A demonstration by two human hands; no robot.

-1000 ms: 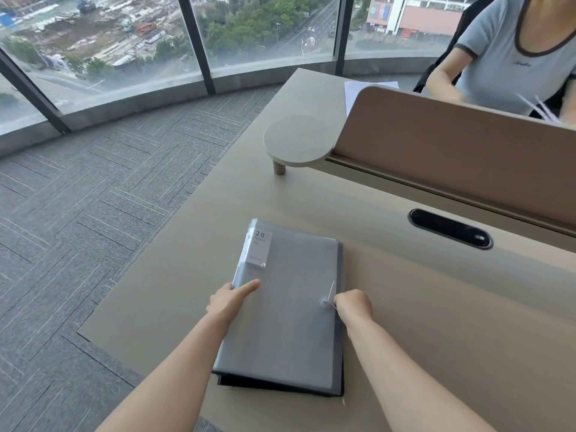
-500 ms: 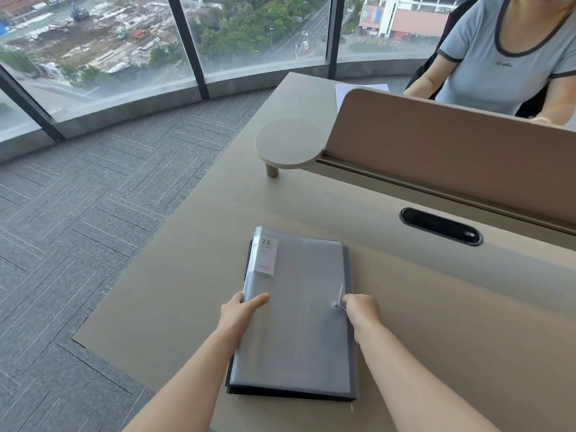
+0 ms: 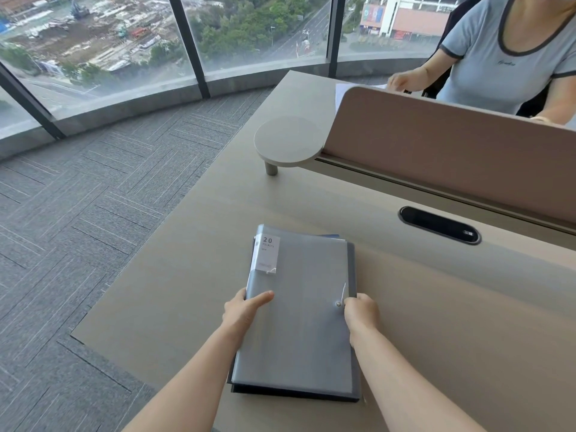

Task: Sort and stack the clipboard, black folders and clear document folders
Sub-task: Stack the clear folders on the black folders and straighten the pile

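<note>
A stack of folders (image 3: pixel 299 325) lies on the beige desk (image 3: pixel 174 275). On top is a translucent grey document folder with a white "20" label (image 3: pixel 266 254) at its far left corner. Black folder edges (image 3: pixel 280 395) show underneath at the near side, and a blue edge peeks out at the far side. My left hand (image 3: pixel 244 310) grips the stack's left edge, thumb on top. At the right edge, beside a small snap button (image 3: pixel 338 304), my right hand (image 3: pixel 361 313) holds the stack. No clipboard is visible.
A tan divider panel (image 3: pixel 452 157) runs across the desk's far side, with a round shelf (image 3: pixel 288 141) at its left end and a black cable slot (image 3: pixel 439 225). Another person sits behind the panel with papers. The desk's left edge drops to grey carpet.
The stack has turned from slanted to nearly square with me. My left hand went from resting a finger on top to gripping the left edge; my right stays at the button side.
</note>
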